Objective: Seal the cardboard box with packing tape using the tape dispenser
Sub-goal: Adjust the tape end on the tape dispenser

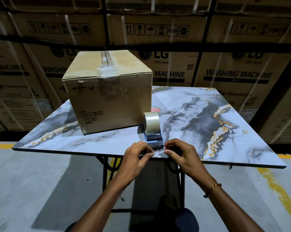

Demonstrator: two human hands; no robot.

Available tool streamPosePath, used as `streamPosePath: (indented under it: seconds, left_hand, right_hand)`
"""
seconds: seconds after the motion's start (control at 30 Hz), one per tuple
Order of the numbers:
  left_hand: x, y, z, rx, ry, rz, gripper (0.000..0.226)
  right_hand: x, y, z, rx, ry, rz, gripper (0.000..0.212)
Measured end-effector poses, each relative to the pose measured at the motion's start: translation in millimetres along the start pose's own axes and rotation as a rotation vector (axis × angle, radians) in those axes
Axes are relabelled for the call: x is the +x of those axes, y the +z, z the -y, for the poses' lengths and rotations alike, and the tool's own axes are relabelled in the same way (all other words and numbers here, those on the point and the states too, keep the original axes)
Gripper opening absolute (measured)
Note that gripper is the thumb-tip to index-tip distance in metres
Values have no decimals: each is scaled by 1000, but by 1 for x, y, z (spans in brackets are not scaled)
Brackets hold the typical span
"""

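Dim warehouse light overall. Marble-pattern table (200, 114) top brightest, with a soft sheen mid-surface. Cardboard box (108, 91) front face shaded; glare on its clear tape. Dark table shadow on grey floor (32, 181). Wide-angle bowing at frame edges; stacked cartons (238, 76) behind soft, corners smeared.

Tape dispenser (152, 131) stands upright just beyond my fingertips; brown cardboard box (108, 91), flaps closed and taped, sits farther beyond, leftward.

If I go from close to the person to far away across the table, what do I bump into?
The two hands, left hand and right hand, side by side → tape dispenser → cardboard box → stacked washing machine cartons behind the table.
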State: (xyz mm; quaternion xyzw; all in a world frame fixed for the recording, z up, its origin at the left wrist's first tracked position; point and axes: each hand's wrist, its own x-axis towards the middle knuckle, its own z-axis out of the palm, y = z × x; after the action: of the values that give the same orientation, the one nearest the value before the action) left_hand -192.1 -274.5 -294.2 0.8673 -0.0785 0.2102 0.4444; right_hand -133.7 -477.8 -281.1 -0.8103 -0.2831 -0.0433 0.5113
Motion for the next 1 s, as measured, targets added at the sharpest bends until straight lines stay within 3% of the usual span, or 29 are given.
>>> streamPosePath:
  seconds: [0.33,0.47,0.83,1.0]
  left_hand:
    - [1,-6,-3,-39,-52,33,4]
    - [1,-9,-5,-209,-170,-9,3]
    - [-17,6,-22,-417,-297,-255,45]
    - [-12,4,-16,-280,-295,-124,15]
  right_hand:
    - [4,0,-2,-44,-39,27,8]
    - [4,-3,-1,14,12,55,7]
    - [10,-6,3,205,180,133,4]
    - [9,-8,6,222,191,156,4]
